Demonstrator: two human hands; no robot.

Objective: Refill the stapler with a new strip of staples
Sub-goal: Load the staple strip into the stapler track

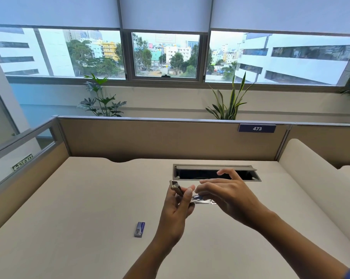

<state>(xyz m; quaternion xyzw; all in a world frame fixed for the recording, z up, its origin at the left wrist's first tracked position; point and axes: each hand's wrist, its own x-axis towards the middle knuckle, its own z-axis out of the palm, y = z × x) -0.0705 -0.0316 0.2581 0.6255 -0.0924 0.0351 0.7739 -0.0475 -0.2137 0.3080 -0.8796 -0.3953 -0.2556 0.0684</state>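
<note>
Head view shows the left hand [175, 210] clasping the opened stapler [187, 193] above the desk [69, 198], its long axis running rightward under the right hand's [226, 193] pinching fingertips, while the staple box [140, 229] lies down-left of the stapler, nearer the left hand.

A pale tabletop [89, 198] is seen under the grip. Just behind the grip, an open cable hatch [216, 173] is set into the surface. Further behind, a beige partition [150, 137] is placed, with a blue plate marked 473 [257, 128] up to the right. Two green plants [101, 99] [228, 101] are seen beyond it, below wide windows [166, 55] with half-lowered blinds [164, 13].
</note>
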